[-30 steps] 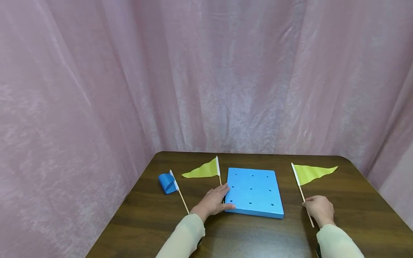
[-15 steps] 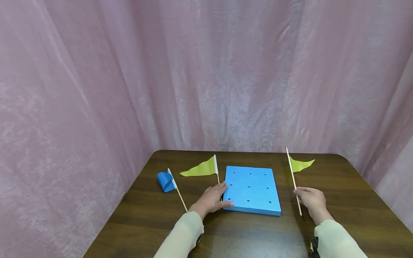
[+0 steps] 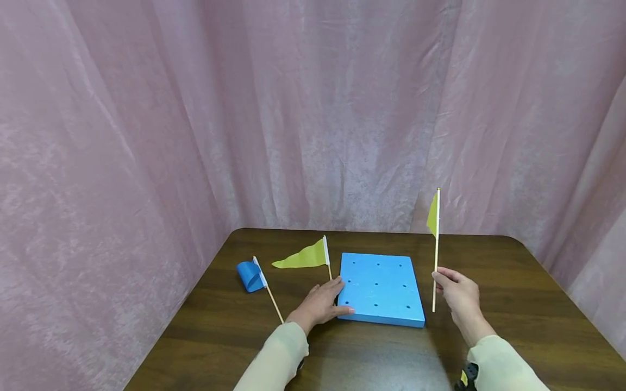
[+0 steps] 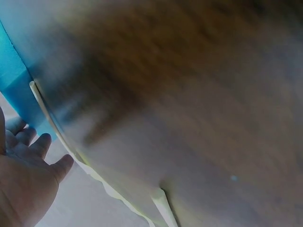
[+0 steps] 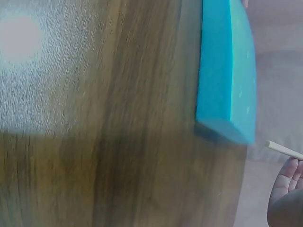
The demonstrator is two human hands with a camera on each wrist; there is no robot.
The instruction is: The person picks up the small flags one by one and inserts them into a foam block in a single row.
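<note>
A flat blue foam board (image 3: 380, 289) with several small holes lies in the middle of the dark wooden table (image 3: 513, 293). My left hand (image 3: 323, 305) rests with straight fingers on the board's near left corner. My right hand (image 3: 457, 293) pinches the stick of a yellow pennant flag (image 3: 433, 216) and holds it upright just right of the board, clear of the table. In the right wrist view the board (image 5: 230, 75) shows edge-on, and the stick's lower end (image 5: 283, 150) pokes out by my fingers (image 5: 288, 183). The left wrist view is blurred.
A second yellow flag (image 3: 304, 257) lies on the table left of the board, its stick running towards my left hand. A blue flag (image 3: 251, 276) rolled on its stick lies further left. Pink curtains (image 3: 313, 108) close in the table on three sides.
My right hand has lifted the right yellow flag off the table and swung its stick from lying flat to upright. The left hand has stayed on the board.
</note>
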